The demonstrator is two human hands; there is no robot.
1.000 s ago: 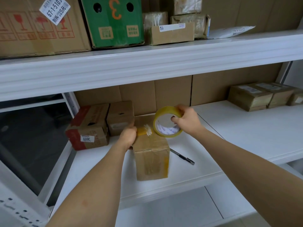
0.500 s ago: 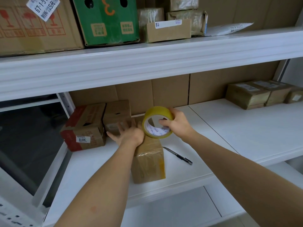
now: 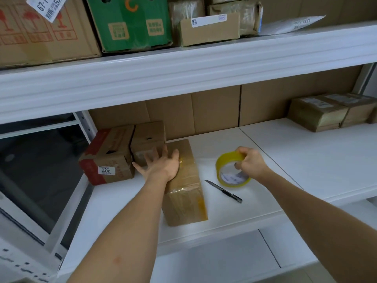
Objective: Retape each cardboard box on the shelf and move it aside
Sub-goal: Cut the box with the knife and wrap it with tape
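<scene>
Cardboard box (image 3: 184,186), one, brown, taped: middle shelf (image 3: 306,152), centre, long side running from 6 to 12 o'clock. Our left hand (image 3: 161,166) lies flat on its far top, fingers spread, some reaching past the box's 9 o'clock edge. Our right hand (image 3: 250,163) pinches the yellow tape roll (image 3: 232,170) at its rim, thumb and fingers curled round it, the roll near the box at 3 o'clock and apart from it. Utility knife (image 3: 224,192): on the shelf between box and roll.

Step, as we judge it: taping of this box finished; moving aside is next, a flat push toward 9 o'clock.

Holdings at 9 o'clock: red-and-brown box (image 3: 106,158) and small brown box (image 3: 148,137), side by side, contents unseen. Holdings at 2 o'clock: taped parcels (image 3: 328,111), closed.
</scene>
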